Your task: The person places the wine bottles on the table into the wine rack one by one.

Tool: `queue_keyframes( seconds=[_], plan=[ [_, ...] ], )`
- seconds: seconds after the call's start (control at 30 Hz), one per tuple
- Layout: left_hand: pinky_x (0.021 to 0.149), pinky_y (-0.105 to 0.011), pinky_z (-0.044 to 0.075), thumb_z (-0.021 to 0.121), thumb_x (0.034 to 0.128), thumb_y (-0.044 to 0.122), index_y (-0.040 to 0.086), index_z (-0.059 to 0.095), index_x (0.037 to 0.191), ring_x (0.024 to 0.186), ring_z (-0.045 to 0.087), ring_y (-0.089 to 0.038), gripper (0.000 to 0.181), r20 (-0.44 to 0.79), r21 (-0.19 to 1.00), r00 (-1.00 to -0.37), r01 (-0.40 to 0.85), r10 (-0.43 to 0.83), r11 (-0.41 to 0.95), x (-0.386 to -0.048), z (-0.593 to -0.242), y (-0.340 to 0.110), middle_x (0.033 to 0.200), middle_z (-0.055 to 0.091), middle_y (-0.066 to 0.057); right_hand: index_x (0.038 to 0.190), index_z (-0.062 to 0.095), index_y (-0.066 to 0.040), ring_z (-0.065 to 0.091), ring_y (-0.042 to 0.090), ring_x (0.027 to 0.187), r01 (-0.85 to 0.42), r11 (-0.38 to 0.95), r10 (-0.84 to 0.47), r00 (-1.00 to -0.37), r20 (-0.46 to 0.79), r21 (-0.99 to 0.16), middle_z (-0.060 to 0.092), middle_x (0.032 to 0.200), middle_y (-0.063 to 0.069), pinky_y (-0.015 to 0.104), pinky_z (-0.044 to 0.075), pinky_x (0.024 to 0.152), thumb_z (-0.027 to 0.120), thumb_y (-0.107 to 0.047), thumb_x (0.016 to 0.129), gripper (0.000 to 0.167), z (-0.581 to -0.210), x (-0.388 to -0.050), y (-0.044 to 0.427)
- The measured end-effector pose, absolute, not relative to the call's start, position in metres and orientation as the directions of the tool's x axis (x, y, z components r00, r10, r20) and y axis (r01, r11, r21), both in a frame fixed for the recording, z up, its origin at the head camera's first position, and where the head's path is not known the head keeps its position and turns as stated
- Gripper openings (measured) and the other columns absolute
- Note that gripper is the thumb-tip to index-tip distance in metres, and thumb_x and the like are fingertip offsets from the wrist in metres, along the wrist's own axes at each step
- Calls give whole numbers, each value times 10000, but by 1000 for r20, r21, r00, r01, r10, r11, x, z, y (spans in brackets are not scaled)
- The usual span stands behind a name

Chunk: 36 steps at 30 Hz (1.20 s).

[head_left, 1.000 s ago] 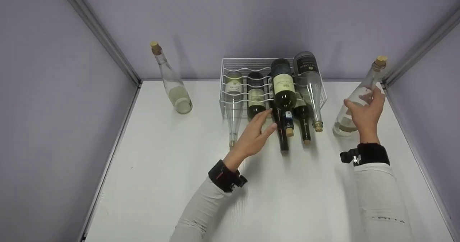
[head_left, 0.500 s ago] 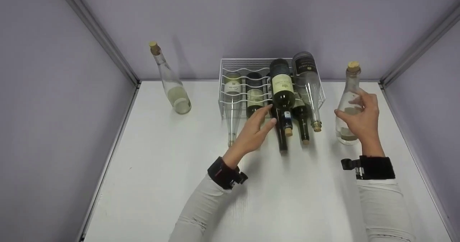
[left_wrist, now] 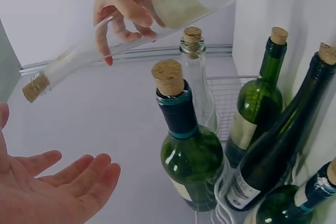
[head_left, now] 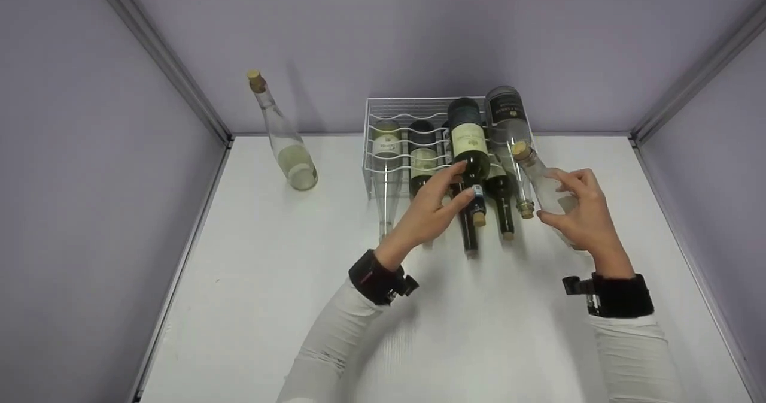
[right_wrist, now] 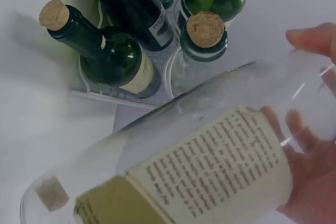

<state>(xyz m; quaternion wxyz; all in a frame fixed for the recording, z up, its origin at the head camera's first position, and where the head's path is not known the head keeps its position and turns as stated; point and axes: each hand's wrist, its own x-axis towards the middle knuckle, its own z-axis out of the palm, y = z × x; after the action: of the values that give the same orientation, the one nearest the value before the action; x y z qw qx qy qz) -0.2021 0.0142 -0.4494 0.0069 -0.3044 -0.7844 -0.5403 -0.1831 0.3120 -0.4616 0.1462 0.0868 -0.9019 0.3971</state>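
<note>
My right hand (head_left: 577,217) grips a clear glass bottle (head_left: 543,187) with a cork in its neck, off the table beside the rack's right end. It is tilted, cork end towards the rack; the right wrist view shows its printed label (right_wrist: 210,166). My left hand (head_left: 428,214) hovers before the rack, fingers apart and holding nothing in the left wrist view. The white wire rack (head_left: 367,151) holds several corked bottles lying with necks forward. On its upper level are a green wine bottle (head_left: 468,138) with a cream label and a clear bottle (head_left: 507,112) with a black label.
Below lie a clear bottle (head_left: 388,145), a green bottle (head_left: 423,160), a dark slim bottle (head_left: 470,238) and another green bottle (head_left: 504,205), necks jutting out. Another corked clear bottle (head_left: 296,160) stands at the left. Walls enclose the white table (head_left: 269,307) at back and sides.
My right hand has carried the clear bottle leftward from the right side, tipping it from near upright towards the rack. My left hand has shifted slightly up and right.
</note>
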Motion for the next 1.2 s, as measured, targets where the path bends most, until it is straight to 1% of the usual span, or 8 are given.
queue_keyframes(
  seconds=[0.1, 0.2, 0.33, 0.47, 0.63, 0.8, 0.93, 1.2],
  plan=[
    [1018, -313, 422, 526, 1028, 293, -1, 355, 1490, 1259, 491, -260, 573, 358, 843, -802, 498, 477, 204, -203, -444, 19, 1454, 440, -174, 1340, 599, -87, 496, 276, 1006, -295, 693, -84, -939, 332, -658, 429, 1078, 135, 417, 390, 844, 823, 104, 651, 749, -459, -180, 309],
    [998, -273, 429, 530, 1027, 287, 9, 355, 1491, 1244, 500, -226, 569, 374, 838, -789, 513, 488, 187, -202, -438, 22, 1440, 451, -169, 1324, 609, -95, 505, 305, 992, -329, 720, -131, -929, 346, -611, 427, 1070, 145, 498, 417, 794, 823, 110, 636, 749, -457, -177, 306],
    [909, -223, 472, 534, 1029, 261, 25, 397, 1478, 1156, 572, -176, 525, 369, 856, -779, 497, 507, 139, -201, -433, 25, 1371, 514, -137, 1290, 642, -146, 531, 308, 900, -385, 770, -195, -901, 387, -509, 440, 1051, 130, 469, 433, 676, 835, 92, 608, 748, -454, -173, 303],
    [748, -262, 547, 539, 1029, 231, 34, 546, 1368, 895, 678, -206, 391, 331, 897, -790, 432, 516, 87, -200, -431, 27, 1104, 649, -84, 1241, 680, -195, 520, 305, 778, -447, 806, -266, -860, 436, -388, 476, 1022, 134, 485, 417, 662, 857, 55, 565, 742, -452, -172, 299],
    [611, -328, 576, 574, 1013, 202, -12, 673, 1162, 682, 693, -237, 279, 236, 950, -811, 309, 535, 49, -198, -434, 27, 819, 712, -99, 1187, 708, -209, 519, 316, 726, -493, 835, -347, -816, 463, -245, 498, 985, 158, 564, 419, 723, 858, 31, 525, 719, -450, -172, 293],
    [500, -315, 549, 617, 975, 123, -21, 710, 1111, 549, 665, -186, 219, 148, 949, -804, 279, 575, 145, -200, -435, 27, 767, 716, -137, 1161, 706, -235, 541, 365, 776, -490, 858, -386, -813, 436, -154, 508, 979, 165, 593, 412, 796, 845, 30, 519, 708, -446, -169, 288],
    [424, -272, 486, 605, 949, 107, 21, 738, 1077, 456, 557, -92, 204, 91, 905, -781, 324, 618, 275, -203, -435, 28, 712, 690, -28, 1155, 698, -261, 555, 379, 830, -494, 863, -415, -812, 410, -105, 519, 978, 167, 606, 409, 838, 830, 26, 518, 712, -442, -168, 284],
    [497, -227, 468, 664, 951, 327, 117, 762, 908, 523, 569, -71, 236, 17, 882, -740, 328, 672, 339, -204, -440, 35, 699, 684, 36, 1199, 681, -264, 561, 385, 909, -511, 855, -452, -819, 352, -90, 519, 1053, 172, 612, 379, 905, 845, 13, 539, 734, -442, -167, 278]
  ],
)
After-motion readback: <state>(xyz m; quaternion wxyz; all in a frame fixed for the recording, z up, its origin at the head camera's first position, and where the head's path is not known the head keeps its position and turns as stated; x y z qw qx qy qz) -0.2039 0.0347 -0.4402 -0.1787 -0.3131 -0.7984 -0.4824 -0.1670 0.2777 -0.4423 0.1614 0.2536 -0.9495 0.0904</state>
